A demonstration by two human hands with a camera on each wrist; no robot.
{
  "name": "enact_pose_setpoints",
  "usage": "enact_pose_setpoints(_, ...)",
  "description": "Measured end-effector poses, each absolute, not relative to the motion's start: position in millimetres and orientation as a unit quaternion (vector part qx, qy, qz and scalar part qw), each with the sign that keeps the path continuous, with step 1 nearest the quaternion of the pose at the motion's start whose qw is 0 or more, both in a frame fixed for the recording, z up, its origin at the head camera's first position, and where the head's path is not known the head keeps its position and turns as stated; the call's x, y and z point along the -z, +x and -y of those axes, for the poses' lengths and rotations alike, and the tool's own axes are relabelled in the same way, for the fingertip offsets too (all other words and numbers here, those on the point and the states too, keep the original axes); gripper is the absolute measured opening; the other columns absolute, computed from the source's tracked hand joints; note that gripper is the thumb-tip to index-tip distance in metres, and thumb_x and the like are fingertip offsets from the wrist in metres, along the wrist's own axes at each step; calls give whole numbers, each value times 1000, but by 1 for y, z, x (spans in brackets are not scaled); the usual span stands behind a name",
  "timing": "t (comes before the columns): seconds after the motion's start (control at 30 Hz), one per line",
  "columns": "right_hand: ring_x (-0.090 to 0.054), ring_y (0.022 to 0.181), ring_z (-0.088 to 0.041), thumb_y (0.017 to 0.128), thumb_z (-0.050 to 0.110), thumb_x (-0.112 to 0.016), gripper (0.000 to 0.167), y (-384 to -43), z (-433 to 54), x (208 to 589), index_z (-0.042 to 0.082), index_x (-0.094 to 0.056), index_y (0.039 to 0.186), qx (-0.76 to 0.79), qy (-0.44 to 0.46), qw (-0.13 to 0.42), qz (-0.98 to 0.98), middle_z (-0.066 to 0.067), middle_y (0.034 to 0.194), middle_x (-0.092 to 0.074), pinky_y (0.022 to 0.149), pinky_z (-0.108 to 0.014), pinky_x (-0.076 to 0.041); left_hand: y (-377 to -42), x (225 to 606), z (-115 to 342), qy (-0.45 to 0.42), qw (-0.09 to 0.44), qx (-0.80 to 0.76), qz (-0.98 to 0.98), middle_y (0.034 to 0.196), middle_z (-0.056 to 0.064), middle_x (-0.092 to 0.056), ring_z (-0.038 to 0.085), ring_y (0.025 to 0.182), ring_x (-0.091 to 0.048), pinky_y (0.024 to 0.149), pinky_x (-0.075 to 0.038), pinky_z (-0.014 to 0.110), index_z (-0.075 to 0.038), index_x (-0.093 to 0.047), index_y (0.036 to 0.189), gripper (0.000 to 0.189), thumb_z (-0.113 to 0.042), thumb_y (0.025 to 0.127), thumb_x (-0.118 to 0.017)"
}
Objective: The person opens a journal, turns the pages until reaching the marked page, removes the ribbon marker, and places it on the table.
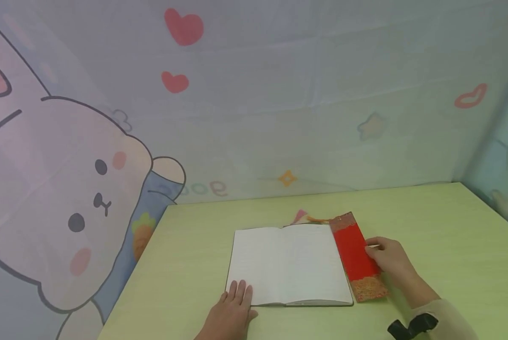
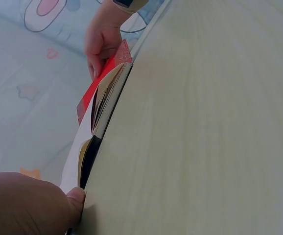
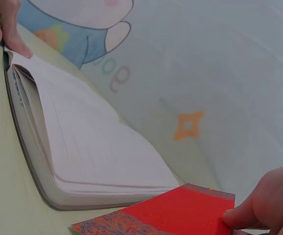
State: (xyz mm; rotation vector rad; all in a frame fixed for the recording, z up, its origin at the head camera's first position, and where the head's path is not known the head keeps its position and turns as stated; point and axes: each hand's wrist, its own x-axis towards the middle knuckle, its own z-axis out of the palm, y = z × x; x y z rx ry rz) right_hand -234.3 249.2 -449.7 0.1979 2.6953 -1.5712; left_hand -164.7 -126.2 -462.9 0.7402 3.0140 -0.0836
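An open notebook (image 1: 309, 264) with blank-looking white pages lies on the table. My left hand (image 1: 232, 309) rests with straight fingers on the lower left corner of its left page, thumb at the near edge. Along the notebook's right side is a long red card (image 1: 353, 252) with gold patterned bands at both ends. My right hand (image 1: 387, 257) pinches the card's right edge between thumb and fingers. In the right wrist view the card (image 3: 180, 210) appears tilted beside the page edges, and the thumb of my right hand (image 3: 271, 205) lies on it.
Behind the notebook's top edge a small pink pointed piece (image 1: 300, 216) and an orange cord (image 1: 317, 219) show, mostly hidden. The pale green table (image 1: 186, 250) meets a printed cloth backdrop (image 1: 254, 118) at its far edge.
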Motion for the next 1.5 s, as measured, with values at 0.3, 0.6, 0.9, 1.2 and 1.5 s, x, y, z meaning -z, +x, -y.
enact_pose_setpoints(0.3, -59, 86, -31, 94, 11, -50, 35, -231, -272, 456, -13, -50, 119, 465, 61, -2, -883, -29, 105, -57, 67, -35, -51, -162, 469, 130, 248, -13, 9, -969, 137, 20, -45, 37, 127, -40, 97, -39, 47, 0, -47, 133, 52, -35, 95, -48)
enact_pose_setpoints(0.6, -58, 85, -36, 92, 10, -49, 34, -225, -298, 453, -16, -50, 114, 401, 62, -18, -914, -32, 103, -56, 66, -40, -51, -163, 468, 125, 247, -4, -2, -969, 138, 20, -43, 37, 128, -37, 98, -38, 47, 1, -46, 135, 53, -36, 96, -45)
enact_pose_setpoints(0.9, -52, 70, -27, 87, 4, -45, 27, -221, -301, 458, -18, -49, 102, 264, 48, -3, -963, -25, 86, -56, 58, -41, -47, -160, 470, 126, 245, -20, 9, -969, 136, 20, -46, 36, 126, -41, 97, -40, 46, 0, -48, 133, 52, -35, 95, -48)
enact_pose_setpoints(1.2, -53, 69, -26, 88, 5, -49, 27, -218, -293, 460, -15, -51, 105, 243, 47, -29, -968, -23, 85, -53, 56, -40, -48, -160, 469, 129, 245, -20, 16, -969, 136, 19, -46, 36, 126, -41, 97, -40, 46, 0, -48, 133, 52, -37, 95, -47)
enact_pose_setpoints(1.5, -53, 92, -40, 90, 11, -56, 34, -208, -268, 445, -9, -53, 117, 245, -21, -137, -960, -29, 106, -54, 74, -55, -47, -161, 469, 132, 253, -30, 9, -967, 137, 19, -45, 37, 127, -39, 97, -39, 46, 0, -47, 134, 54, -38, 97, -43)
